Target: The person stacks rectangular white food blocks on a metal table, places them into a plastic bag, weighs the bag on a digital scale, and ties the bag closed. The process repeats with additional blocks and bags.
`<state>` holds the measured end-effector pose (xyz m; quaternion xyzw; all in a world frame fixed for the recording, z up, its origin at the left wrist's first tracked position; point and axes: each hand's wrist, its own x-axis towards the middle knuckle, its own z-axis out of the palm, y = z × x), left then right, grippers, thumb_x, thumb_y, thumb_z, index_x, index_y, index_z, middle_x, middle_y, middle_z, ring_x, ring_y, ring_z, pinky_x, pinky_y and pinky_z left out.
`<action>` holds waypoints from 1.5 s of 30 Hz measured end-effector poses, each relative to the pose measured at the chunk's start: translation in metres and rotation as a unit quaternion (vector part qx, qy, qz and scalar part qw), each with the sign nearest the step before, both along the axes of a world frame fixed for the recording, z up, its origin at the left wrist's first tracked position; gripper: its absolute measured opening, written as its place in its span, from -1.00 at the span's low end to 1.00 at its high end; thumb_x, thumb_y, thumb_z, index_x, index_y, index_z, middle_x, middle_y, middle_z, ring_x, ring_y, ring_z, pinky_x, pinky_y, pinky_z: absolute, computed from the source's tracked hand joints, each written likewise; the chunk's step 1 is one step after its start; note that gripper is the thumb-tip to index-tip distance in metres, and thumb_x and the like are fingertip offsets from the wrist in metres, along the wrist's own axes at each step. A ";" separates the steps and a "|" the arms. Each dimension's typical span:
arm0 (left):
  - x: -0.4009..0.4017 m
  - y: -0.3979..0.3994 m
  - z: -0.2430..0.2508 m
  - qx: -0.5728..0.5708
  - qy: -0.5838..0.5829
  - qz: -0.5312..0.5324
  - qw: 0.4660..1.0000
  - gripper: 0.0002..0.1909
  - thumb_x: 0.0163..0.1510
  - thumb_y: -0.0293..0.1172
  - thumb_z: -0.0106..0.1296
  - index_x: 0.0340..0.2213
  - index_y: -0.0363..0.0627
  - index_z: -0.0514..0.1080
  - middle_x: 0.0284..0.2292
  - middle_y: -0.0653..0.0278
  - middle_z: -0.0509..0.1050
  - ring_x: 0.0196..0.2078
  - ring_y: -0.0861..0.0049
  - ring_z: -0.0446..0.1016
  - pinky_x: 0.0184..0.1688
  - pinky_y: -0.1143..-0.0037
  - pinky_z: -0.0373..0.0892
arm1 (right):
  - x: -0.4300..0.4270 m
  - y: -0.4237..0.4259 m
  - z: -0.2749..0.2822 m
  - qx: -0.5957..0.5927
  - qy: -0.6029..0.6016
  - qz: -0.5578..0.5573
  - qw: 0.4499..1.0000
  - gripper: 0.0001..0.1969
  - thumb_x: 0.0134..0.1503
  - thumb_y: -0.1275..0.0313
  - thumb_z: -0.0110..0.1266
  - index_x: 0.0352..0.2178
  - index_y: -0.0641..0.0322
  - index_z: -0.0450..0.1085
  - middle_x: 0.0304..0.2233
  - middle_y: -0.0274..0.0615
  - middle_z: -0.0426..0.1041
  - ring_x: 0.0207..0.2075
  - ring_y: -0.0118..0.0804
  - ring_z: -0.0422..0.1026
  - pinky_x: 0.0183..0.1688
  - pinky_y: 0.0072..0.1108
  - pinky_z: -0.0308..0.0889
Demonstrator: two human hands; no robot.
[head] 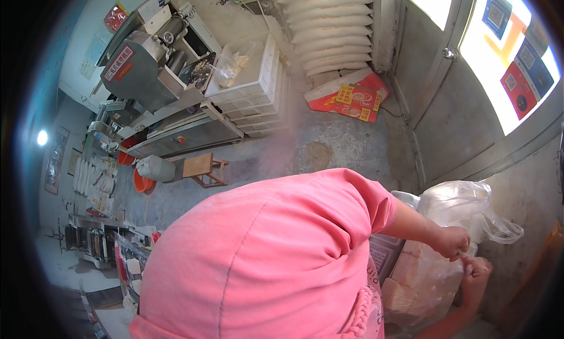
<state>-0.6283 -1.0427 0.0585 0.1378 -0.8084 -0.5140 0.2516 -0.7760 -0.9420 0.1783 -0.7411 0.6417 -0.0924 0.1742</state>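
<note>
A clear plastic bag [434, 281] holding several pale, block-shaped packs lies low at the right, by the wall. My left hand [454, 243], reaching from a pink sleeve, pinches a twisted bit of the bag's plastic film. Just below it, my right hand [476, 270] is closed on the same film, the two fists nearly touching. Beyond them rests a second filled, whitish plastic bag [456, 204] with loose handles. A purplish plastic crate [384, 255] shows partly between my body and the clear bag. What the packs contain cannot be told.
A metal door [467, 97] and stacked white sacks [330, 31] stand beyond. Flattened red cardboard [352, 97] lies on the floor. Stacked white crates [251, 88] stand beside a roller machine [141, 70]. A wooden stool [205, 167], a jerrycan [155, 168] and an orange basin [143, 181] are on the floor.
</note>
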 end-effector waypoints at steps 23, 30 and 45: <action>0.028 -0.022 0.007 0.055 -0.003 0.039 0.998 -0.81 0.05 -0.35 -0.13 -0.40 -0.16 0.42 -0.54 0.18 0.45 -0.51 0.39 0.41 -0.38 0.40 0.34 | -0.057 0.015 -0.097 -0.019 -0.406 -0.262 0.875 -0.70 0.16 0.32 -0.07 -0.61 0.25 0.34 -0.59 -0.41 0.31 -0.53 -0.55 0.24 -0.48 -0.62 0.17; -0.018 0.022 0.029 0.028 0.057 -0.003 0.998 -0.76 0.05 -0.42 -0.13 -0.22 -0.13 0.40 -0.51 0.14 0.47 -0.54 0.56 0.41 -0.51 0.52 0.29 | 0.020 -0.010 -0.023 -0.115 -0.360 -0.136 0.916 -0.53 0.21 0.17 -0.09 -0.06 0.41 0.33 -0.28 -0.24 0.39 -0.26 -0.49 0.33 -0.23 -0.63 0.27; 0.041 0.019 0.059 0.415 0.053 0.136 0.898 -0.81 0.12 -0.32 -0.12 -0.41 -0.13 0.43 -0.44 0.23 0.43 -0.37 0.38 0.43 -0.35 0.42 0.35 | 0.019 0.003 -0.069 0.044 -0.502 -0.273 0.820 -0.86 0.09 0.42 0.05 -0.41 0.31 0.39 -0.54 -0.30 0.42 -0.60 -0.54 0.27 -0.56 -0.70 0.16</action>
